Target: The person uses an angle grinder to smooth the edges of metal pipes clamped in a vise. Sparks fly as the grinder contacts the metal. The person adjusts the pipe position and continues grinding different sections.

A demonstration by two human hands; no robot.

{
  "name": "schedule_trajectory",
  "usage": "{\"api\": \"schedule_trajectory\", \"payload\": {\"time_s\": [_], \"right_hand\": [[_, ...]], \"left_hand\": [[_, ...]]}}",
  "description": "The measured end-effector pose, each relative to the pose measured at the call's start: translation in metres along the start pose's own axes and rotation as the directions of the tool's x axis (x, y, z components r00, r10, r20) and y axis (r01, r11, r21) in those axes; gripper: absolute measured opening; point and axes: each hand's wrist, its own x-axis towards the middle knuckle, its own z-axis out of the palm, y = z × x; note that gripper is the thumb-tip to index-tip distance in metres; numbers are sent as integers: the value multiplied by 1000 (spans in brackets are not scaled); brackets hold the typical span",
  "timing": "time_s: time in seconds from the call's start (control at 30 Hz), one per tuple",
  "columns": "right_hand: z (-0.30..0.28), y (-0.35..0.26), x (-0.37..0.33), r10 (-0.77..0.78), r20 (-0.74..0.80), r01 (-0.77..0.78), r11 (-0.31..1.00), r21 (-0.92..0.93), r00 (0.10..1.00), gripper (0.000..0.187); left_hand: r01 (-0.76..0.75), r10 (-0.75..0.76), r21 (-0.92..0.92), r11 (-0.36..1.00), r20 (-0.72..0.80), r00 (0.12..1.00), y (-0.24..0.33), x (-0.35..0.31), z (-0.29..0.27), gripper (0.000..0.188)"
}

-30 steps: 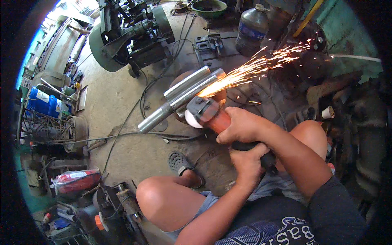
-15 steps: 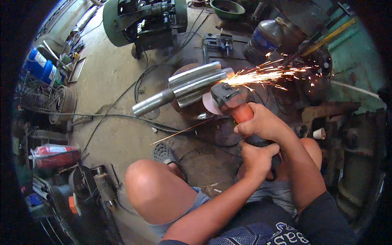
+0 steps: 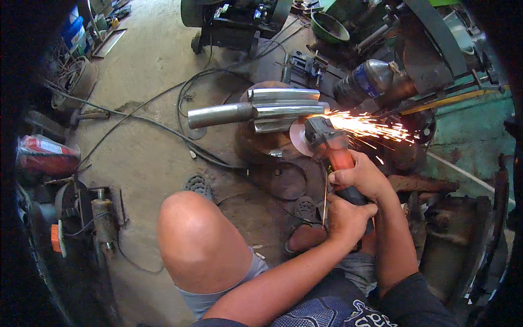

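Note:
Both of my hands are on an angle grinder [image 3: 339,155] with an orange-red body and a dark handle. Wrapped round its body just behind the head is my right hand [image 3: 364,177]. My left hand [image 3: 348,219] grips the dark rear part, nearer to me. The grinder's pale disc [image 3: 300,137] meets the right end of a shiny steel pinion shaft [image 3: 287,110] with long, thick teeth. Bright sparks [image 3: 370,126] fly off to the right from the contact. The shaft's plain round end points left. Beneath it stands a rusty round support [image 3: 253,144], partly hidden.
Black cables [image 3: 158,124] cross the concrete floor. A machine vise [image 3: 308,66], a large plastic bottle [image 3: 370,79] and a green basin [image 3: 330,27] lie beyond the shaft. At left is a red plastic-wrapped bundle [image 3: 48,155]. Heavy metal parts [image 3: 452,229] stand close on my right.
My view has swung, so the shaft now looks more level and sits lower right. Both hands keep their hold on the grinder; sparks still stream right, now angled slightly downward.

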Motion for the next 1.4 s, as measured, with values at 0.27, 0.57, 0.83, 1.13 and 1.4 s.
{"api": "schedule_trajectory", "payload": {"time_s": [0.27, 0.57, 0.83, 1.13, 1.4], "right_hand": [[13, -17, 2, 4, 69, 0, 998, -56, 998, 53], [9, -19, -1, 42, 25, -38, 991, -125, 999, 52], [23, -27, 2, 0, 71, 12, 986, -165, 997, 54], [10, -18, -3, 13, -5, -14, 989, -145, 1000, 54], [21, -34, 1, 3, 49, 10, 968, -252, 999, 56]], "left_hand": [[51, -52, -28, 998, -58, 997, 18, -10, -12, 93], [42, -42, -45, 998, -6, 999, 12, -7, -6, 94], [4, -12, -84, 996, -93, 996, -8, -1, -6, 79], [-68, 55, -94, 993, -141, 988, -5, -2, 8, 63], [-99, 74, -169, 981, -151, 986, -15, 7, 3, 47]]}}
